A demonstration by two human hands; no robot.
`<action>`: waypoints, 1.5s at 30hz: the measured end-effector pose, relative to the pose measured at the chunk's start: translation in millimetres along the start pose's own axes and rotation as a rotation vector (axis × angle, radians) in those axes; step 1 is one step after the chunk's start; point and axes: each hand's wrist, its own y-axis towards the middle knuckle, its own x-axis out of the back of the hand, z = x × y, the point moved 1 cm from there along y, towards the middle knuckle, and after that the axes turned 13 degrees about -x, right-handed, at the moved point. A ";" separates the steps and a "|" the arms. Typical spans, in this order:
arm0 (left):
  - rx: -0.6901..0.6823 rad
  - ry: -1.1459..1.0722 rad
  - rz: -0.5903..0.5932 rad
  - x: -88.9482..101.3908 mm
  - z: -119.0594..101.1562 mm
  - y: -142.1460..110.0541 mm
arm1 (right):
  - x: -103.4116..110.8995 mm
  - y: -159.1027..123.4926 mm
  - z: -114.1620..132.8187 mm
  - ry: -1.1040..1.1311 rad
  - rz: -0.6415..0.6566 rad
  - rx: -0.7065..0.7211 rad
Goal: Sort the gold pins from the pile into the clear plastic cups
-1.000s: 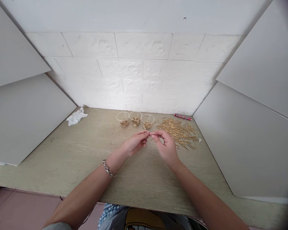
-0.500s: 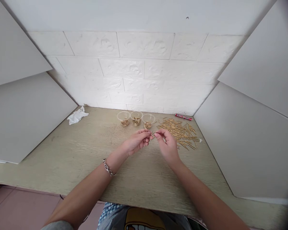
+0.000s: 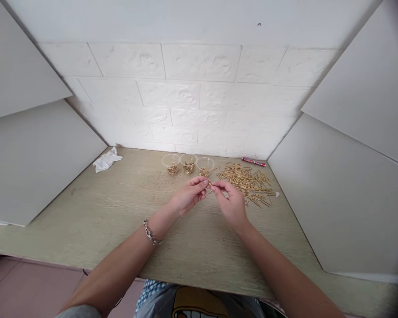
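Observation:
My left hand (image 3: pixel 190 195), with a chain bracelet at the wrist, pinches a thin brass-coloured pin (image 3: pixel 210 184) between thumb and forefinger. Thumb and forefinger of my right hand (image 3: pixel 231 201) are closed at the pin's other end, so the fingertips of both hands nearly meet. The pin's exact shape is too small to make out. Just beyond the hands stand three clear plastic cups in a row: a left cup (image 3: pixel 170 159), a middle cup (image 3: pixel 189 159) and a right cup (image 3: pixel 205 163), each with small brass-coloured pieces in the bottom. Beside my right hand lies a loose pile of brass-coloured pins (image 3: pixel 242 176).
A red tube-like stick (image 3: pixel 253 161) rests against the back wall (image 3: pixel 199 97). At the far left lies a crumpled white tissue (image 3: pixel 107 160). Pale panels, a left one (image 3: pixel 46 163) and a right one (image 3: pixel 345 194), enclose the wooden table (image 3: pixel 119 212). Brownish specks dot its surface near the left cup.
My right fingertips have shifted slightly left, closer to those of my left hand, onto the pin. Cups and pile have stayed where they were.

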 end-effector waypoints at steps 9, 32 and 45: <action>-0.009 0.072 0.061 -3.8 -2.6 -0.7 | 2.3 -0.1 2.1 -0.046 -0.039 0.069; -0.112 0.195 0.143 -6.0 -4.3 -2.6 | 0.2 1.5 -3.1 0.268 0.047 -0.020; -0.316 0.602 0.180 -1.9 -6.6 -1.7 | 5.5 1.2 -1.1 -0.017 -0.045 0.204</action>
